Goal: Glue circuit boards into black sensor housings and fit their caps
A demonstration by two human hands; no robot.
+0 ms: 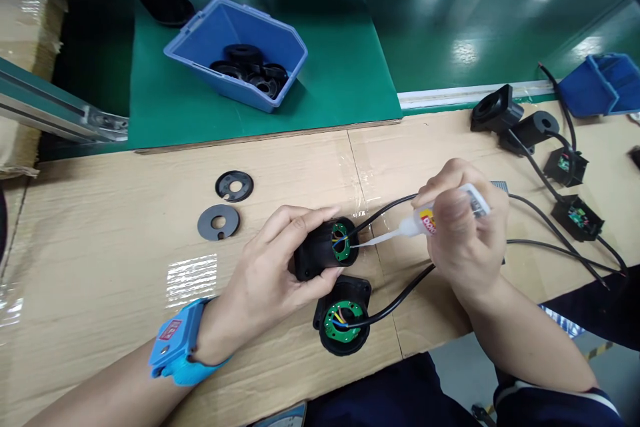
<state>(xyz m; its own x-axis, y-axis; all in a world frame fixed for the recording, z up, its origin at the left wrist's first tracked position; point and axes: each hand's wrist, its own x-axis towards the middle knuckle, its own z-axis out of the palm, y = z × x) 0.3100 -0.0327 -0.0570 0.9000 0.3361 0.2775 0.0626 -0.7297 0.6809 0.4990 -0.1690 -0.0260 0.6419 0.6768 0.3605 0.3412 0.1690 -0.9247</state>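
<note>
Our left hand [270, 273] is squeezing the black plug housing [313, 259] near the front edge of the table [115, 260], its open end facing right. Our right hand [465, 237] is gripping the glue bottle [425, 220] sideways, tip pointing left at it.

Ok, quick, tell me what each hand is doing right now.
Left hand: closed around the black housing.
Right hand: closed on the glue bottle, pointed at the housing's green board.

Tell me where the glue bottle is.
In the head view, right of centre: the right hand holds the glue bottle, nozzle at the housing in the left hand.
</note>
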